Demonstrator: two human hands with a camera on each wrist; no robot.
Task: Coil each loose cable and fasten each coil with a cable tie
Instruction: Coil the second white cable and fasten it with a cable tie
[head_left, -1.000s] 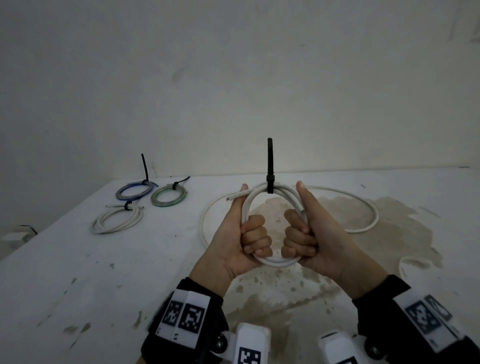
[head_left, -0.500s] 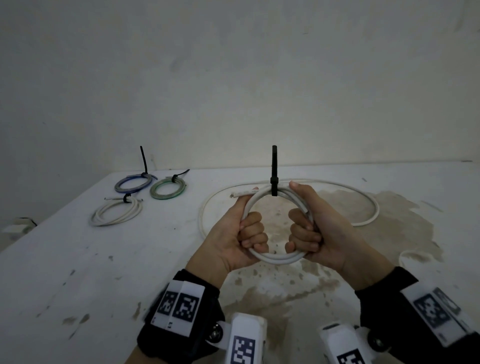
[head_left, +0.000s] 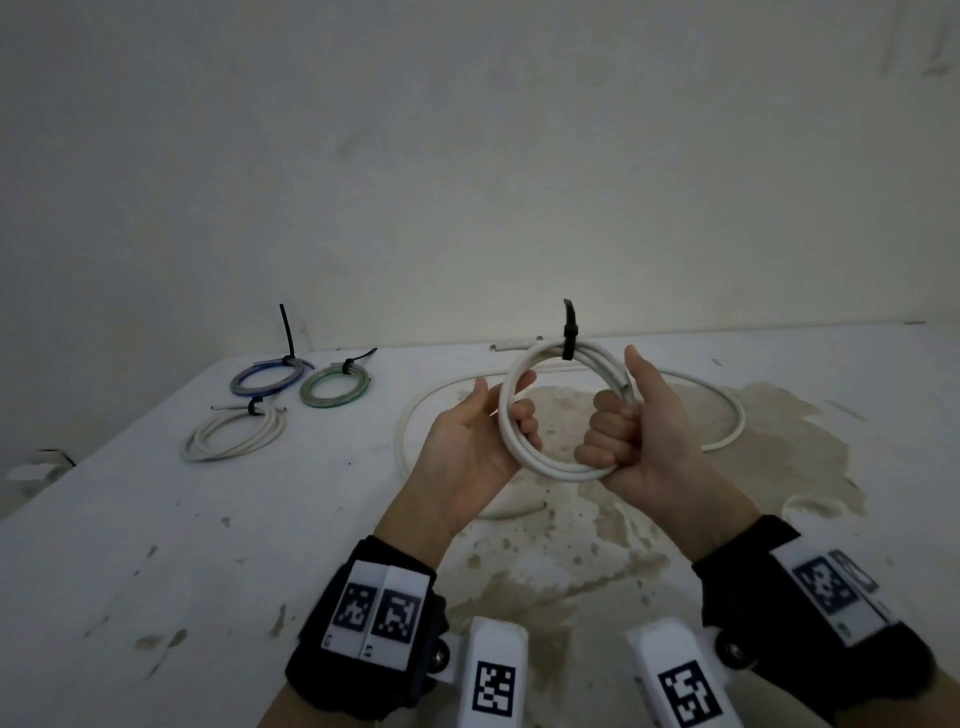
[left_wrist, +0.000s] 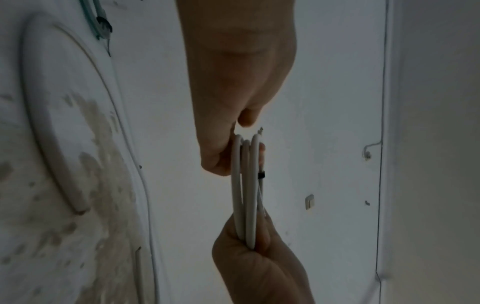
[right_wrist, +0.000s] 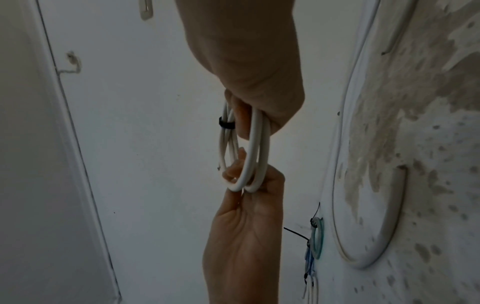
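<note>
A white cable coil (head_left: 561, 472) is held upright above the table, bound at its top by a black cable tie (head_left: 570, 340) whose tail sticks up. My left hand (head_left: 467, 452) holds the coil's left side with fingers curled through it and the palm turned up. My right hand (head_left: 649, 447) grips the right side in a fist, thumb raised. In the left wrist view the coil (left_wrist: 246, 195) runs edge-on between both hands. The right wrist view shows the tie (right_wrist: 226, 125) close to my right hand's fingers. A loose white cable (head_left: 738, 415) lies in a wide loop on the table behind the hands.
Three tied coils lie at the back left: a blue one (head_left: 267, 379), a green one (head_left: 335, 387) and a white one (head_left: 234, 436). The white table (head_left: 156, 519) has brown stains under the hands. A bare wall rises behind its far edge.
Both hands have lifted the coil and carried it a little right. My left hand has loosened from a tight fist to a palm-up hold. The tie's tail now tips slightly left.
</note>
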